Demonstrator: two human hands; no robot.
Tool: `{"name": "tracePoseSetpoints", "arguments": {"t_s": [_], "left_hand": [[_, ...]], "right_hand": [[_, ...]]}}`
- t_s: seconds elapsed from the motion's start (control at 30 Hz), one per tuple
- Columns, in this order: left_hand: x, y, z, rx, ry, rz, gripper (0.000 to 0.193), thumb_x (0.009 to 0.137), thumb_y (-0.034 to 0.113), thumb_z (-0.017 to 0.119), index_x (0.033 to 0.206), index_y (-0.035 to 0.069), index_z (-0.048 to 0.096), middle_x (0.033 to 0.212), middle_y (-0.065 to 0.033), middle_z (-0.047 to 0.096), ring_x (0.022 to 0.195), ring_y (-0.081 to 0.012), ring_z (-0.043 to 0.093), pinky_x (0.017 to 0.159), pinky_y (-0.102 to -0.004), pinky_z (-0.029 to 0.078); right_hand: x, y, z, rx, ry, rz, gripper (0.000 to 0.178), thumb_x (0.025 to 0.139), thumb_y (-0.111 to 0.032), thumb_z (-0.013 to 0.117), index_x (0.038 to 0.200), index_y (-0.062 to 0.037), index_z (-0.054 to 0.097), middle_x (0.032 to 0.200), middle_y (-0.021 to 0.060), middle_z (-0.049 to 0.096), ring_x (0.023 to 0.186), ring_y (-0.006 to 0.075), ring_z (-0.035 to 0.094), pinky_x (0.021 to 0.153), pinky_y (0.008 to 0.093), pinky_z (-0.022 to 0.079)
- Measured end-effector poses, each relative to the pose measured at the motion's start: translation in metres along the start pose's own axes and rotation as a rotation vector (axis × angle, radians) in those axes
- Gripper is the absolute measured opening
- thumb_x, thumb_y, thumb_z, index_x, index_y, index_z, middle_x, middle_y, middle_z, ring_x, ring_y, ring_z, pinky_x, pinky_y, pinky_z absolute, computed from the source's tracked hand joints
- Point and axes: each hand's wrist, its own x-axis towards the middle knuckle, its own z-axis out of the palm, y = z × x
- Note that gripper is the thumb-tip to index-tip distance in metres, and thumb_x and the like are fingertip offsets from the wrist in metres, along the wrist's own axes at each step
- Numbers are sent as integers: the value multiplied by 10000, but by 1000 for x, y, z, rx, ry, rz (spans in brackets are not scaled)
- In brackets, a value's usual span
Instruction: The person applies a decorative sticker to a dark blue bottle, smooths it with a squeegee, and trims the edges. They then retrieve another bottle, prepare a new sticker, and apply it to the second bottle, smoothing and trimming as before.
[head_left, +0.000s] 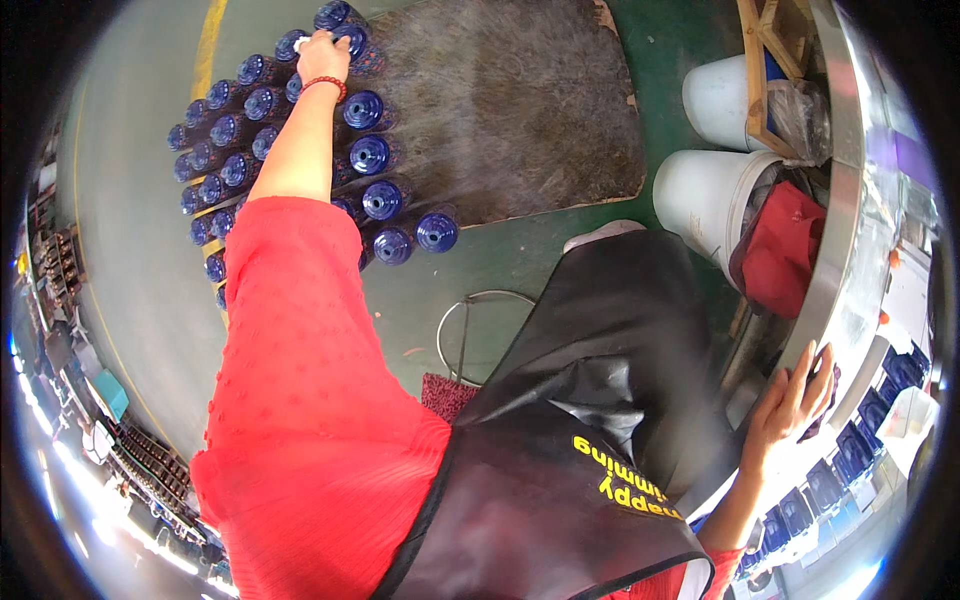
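A: What's nearest on your feed?

B: One black apron (pixel 545 480) with yellow lettering, lower middle, over red sleeves. At lower right, the right hand (pixel 790 400) is at the edge of one pale tabletop (pixel 800 460). Its fingers are stretched out; a dark item (pixel 827 392) shows beside them, and I can't tell whether it's gripped.

A: Further out?

B: One metal ring (pixel 440 335) near the centre, with one maroon mat (pixel 445 395) just below it. Two white buckets (pixel 705 195) at upper right, one red cloth (pixel 790 235) in the mouth of the lower one. One worn brown board (pixel 510 110) lies flat at upper middle.

A: And the blue vessels?

B: I count about twenty-eight blue vessels (pixel 369 155) on the floor (pixel 140 280), upper left; the left arm hides part of the group. They stand on end, long axes roughly vertical, round ends facing up toward my camera. Whether those are tops or bases, I can't say.

A: Left hand?

B: The left hand (pixel 322 57) is at the far end of the group, fingers bent over the vessels beside one small white item (pixel 300 43). I can't tell whether they're clamped on anything.
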Motion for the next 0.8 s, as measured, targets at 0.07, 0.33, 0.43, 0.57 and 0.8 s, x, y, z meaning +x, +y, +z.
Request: {"name": "tracePoseSetpoints", "arguments": {"t_s": [0.07,0.33,0.43,0.57,0.8], "left_hand": [[1,-14,13,46,13,-29,465,886,413,725,1181,54,712,1184,-286,671,1104,-441,661,952,-499,543],[14,-40,69,169,-110,-372,498,896,430,684,1149,0,697,1149,-264,709,1094,-394,693,941,-482,554],[19,-49,74,237,-141,-324,515,895,461,663,1136,9,718,1183,-258,705,1099,-404,692,953,-485,547],[15,-47,55,499,-184,-109,632,911,615,626,1167,45,717,1165,-184,727,1082,-379,708,907,-545,543],[-137,88,34,-216,-3,341,584,1006,389,605,1435,3,517,1409,-253,568,1334,-429,497,1127,-514,370]], "right_hand": [[-13,2,-13,-71,50,-90,672,881,29,662,1509,-126,481,1547,188,439,1381,404,436,1122,515,393],[-32,21,-20,-91,-67,26,448,1000,-34,561,1448,-49,556,1551,222,436,1408,433,447,1158,510,347],[-31,20,-20,-83,-71,25,457,982,-21,578,1438,-43,566,1548,234,432,1417,435,439,1142,506,378],[-27,4,-9,143,-95,260,507,974,-37,567,1477,-87,526,1568,217,403,1419,407,428,1139,477,388],[5,-31,11,405,42,108,540,894,-140,578,1432,-102,554,1502,175,487,1325,358,514,1025,493,452]]}}
